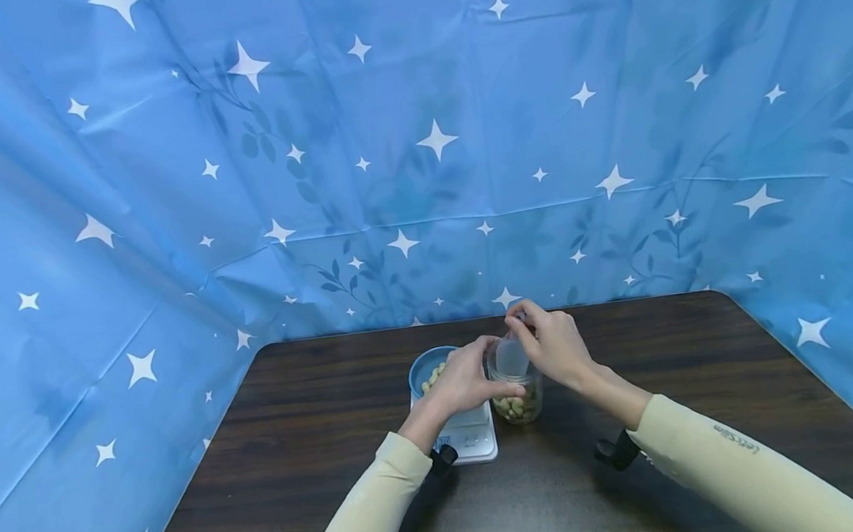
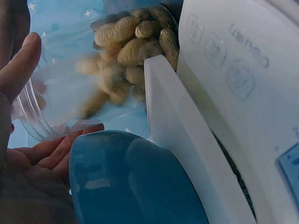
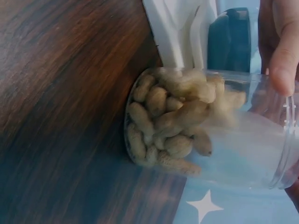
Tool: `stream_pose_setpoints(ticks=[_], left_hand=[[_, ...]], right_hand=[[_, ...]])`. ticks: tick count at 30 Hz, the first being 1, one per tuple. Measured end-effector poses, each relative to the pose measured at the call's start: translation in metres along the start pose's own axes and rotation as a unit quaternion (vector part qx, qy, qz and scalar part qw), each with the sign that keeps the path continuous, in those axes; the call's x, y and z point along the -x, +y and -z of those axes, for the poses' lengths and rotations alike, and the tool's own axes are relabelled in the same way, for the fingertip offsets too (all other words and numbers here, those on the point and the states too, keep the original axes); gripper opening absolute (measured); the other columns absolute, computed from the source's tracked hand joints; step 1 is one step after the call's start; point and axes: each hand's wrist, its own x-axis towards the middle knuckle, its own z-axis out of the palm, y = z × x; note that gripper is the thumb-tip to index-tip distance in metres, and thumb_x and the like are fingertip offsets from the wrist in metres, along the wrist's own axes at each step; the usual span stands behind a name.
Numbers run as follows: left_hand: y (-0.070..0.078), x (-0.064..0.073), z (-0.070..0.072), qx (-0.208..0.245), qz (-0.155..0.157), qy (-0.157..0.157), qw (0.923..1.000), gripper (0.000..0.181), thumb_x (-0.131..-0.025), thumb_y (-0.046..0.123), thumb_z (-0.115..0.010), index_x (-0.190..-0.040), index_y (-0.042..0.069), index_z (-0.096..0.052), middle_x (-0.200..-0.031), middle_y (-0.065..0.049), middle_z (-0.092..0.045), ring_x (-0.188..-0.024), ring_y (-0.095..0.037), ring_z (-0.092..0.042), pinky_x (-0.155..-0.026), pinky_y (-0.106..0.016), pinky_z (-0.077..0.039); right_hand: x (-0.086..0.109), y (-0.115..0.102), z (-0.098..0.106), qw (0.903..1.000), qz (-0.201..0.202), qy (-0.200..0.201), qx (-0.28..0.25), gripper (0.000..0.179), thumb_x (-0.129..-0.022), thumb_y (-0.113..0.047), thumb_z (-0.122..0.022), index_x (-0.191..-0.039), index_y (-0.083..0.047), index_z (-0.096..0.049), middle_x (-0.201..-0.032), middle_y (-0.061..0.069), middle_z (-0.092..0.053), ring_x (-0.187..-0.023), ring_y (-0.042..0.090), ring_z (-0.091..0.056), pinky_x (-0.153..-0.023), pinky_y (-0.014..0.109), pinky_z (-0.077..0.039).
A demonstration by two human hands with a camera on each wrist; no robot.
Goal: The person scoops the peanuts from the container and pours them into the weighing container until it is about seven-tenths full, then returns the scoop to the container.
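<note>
A clear plastic jar (image 1: 519, 409) with peanuts in its lower part stands on the table. My left hand (image 1: 465, 377) holds it near the mouth, with the thumb on one side and the fingers on the other. Above the opening, my right hand (image 1: 553, 344) pinches the upper end of a translucent white scoop (image 1: 511, 358), whose broad part is inside the jar. Some peanuts (image 3: 187, 112) beside the scoop look blurred in the right wrist view. The scoop's lower edge is hard to make out among them.
Left of the jar, a blue bowl (image 1: 415, 377) containing peanuts sits on a white kitchen scale (image 1: 478, 444), close against the jar. The dark wooden table (image 1: 320, 441) ends at a blue star-patterned curtain (image 1: 420, 183) behind.
</note>
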Motion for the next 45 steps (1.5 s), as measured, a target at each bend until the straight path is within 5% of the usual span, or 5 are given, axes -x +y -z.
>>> stream_pose_setpoints(ticks=[6, 15, 28, 33, 45], left_hand=[[-0.001, 0.000, 0.001, 0.006, -0.004, 0.000, 1.0000, 0.081, -0.082, 0.046, -0.087, -0.145, 0.009, -0.052, -0.120, 0.000, -0.065, -0.096, -0.010, -0.062, -0.076, -0.029, -0.053], [0.000, -0.001, 0.002, 0.005, 0.002, -0.002, 1.0000, 0.080, -0.083, 0.045, -0.087, -0.146, 0.011, -0.052, -0.120, 0.001, -0.064, -0.097, -0.012, -0.061, -0.074, -0.028, -0.052], [-0.001, -0.002, 0.002, -0.004, 0.016, -0.004, 0.9999, 0.085, -0.082, 0.049, -0.086, -0.149, 0.011, -0.050, -0.125, -0.001, -0.064, -0.100, -0.012, -0.061, -0.078, -0.031, -0.052], [-0.001, -0.003, 0.001, 0.000, 0.019, -0.005, 0.9998, 0.085, -0.081, 0.049, -0.087, -0.148, 0.012, -0.050, -0.123, 0.000, -0.064, -0.100, -0.011, -0.061, -0.080, -0.032, -0.052], [-0.003, -0.002, -0.001, 0.001, 0.013, -0.006, 0.9999, 0.082, -0.082, 0.048, -0.087, -0.147, 0.012, -0.052, -0.122, 0.002, -0.063, -0.102, -0.012, -0.060, -0.083, -0.034, -0.052]], right_hand=[[-0.003, -0.003, 0.003, 0.9988, -0.048, -0.001, -0.011, 0.008, -0.103, -0.012, -0.064, -0.101, -0.005, -0.067, -0.052, -0.010, -0.052, -0.035, 0.002, -0.028, -0.038, 0.027, -0.028], [-0.011, -0.008, 0.011, 0.9929, -0.118, -0.011, -0.011, 0.018, -0.105, -0.017, -0.061, -0.107, -0.001, -0.069, -0.064, 0.000, -0.070, -0.032, 0.008, -0.029, -0.035, 0.028, -0.027], [-0.014, -0.002, 0.015, 0.9864, -0.161, 0.028, -0.016, 0.016, -0.104, -0.014, -0.060, -0.102, -0.001, -0.070, -0.046, -0.003, -0.049, -0.034, 0.010, -0.031, -0.037, 0.030, -0.028], [-0.016, -0.002, 0.018, 0.9841, -0.172, 0.036, -0.025, 0.017, -0.104, -0.014, -0.060, -0.103, 0.000, -0.070, -0.047, -0.004, -0.052, -0.035, 0.014, -0.034, -0.037, 0.030, -0.028], [-0.010, -0.001, 0.016, 0.9672, -0.236, 0.014, -0.093, 0.024, -0.107, -0.018, -0.057, -0.112, 0.003, -0.067, -0.067, 0.007, -0.072, -0.058, 0.025, -0.069, -0.048, 0.029, -0.052]])
